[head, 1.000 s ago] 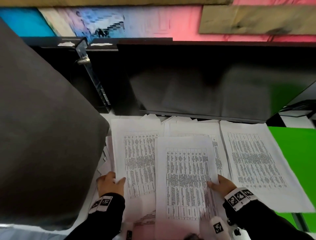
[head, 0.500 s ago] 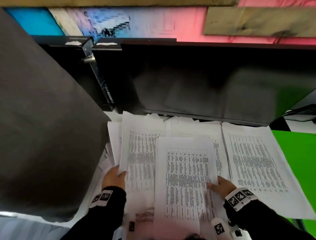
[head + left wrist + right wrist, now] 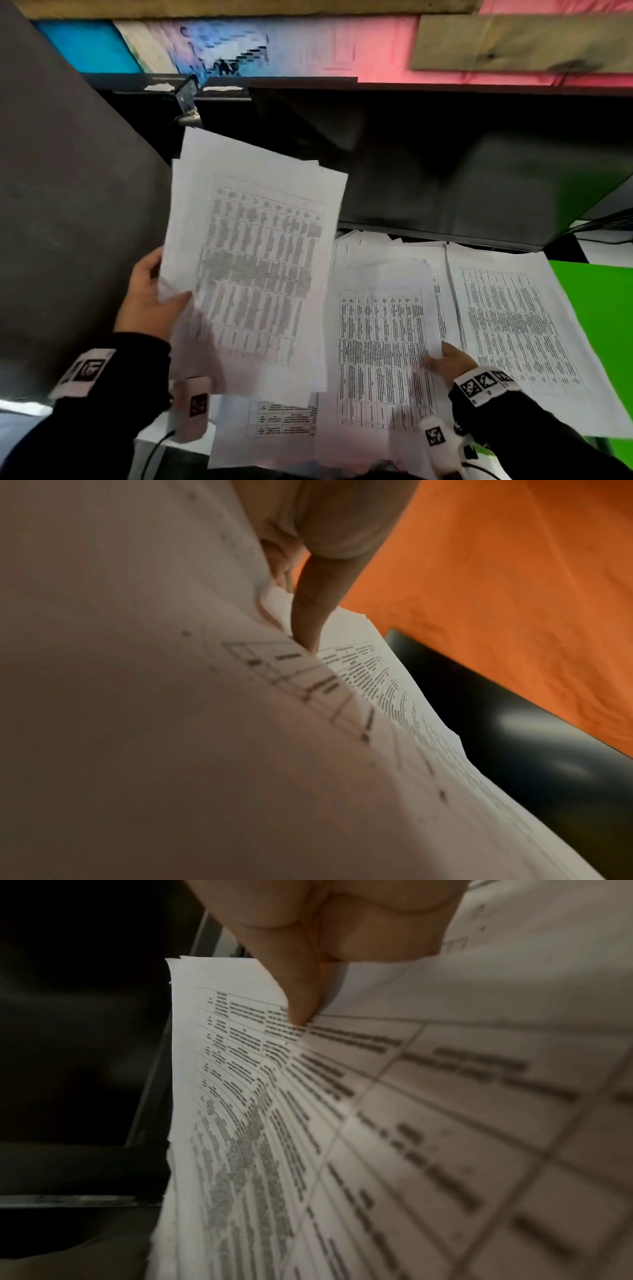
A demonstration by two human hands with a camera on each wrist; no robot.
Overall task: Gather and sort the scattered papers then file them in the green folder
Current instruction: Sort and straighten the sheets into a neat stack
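Note:
My left hand (image 3: 156, 301) pinches the left edge of a lifted stack of printed sheets (image 3: 253, 270), thumb on top, held tilted above the desk. In the left wrist view the thumb (image 3: 311, 615) presses on that stack (image 3: 205, 723). My right hand (image 3: 445, 361) holds the right edge of another printed sheet (image 3: 380, 346) lying in the middle of the desk; the right wrist view shows a finger (image 3: 301, 999) on that sheet (image 3: 308, 1096). More printed papers (image 3: 513, 325) lie to the right, partly over the green folder (image 3: 603, 308).
A large dark monitor (image 3: 445, 164) stands just behind the papers. A grey chair back (image 3: 68, 205) fills the left side. One more printed sheet (image 3: 281, 421) lies at the desk's near edge.
My left hand has lifted its stack off the desk, up and slightly left, tilting it towards me. My right hand stays on the middle sheet.

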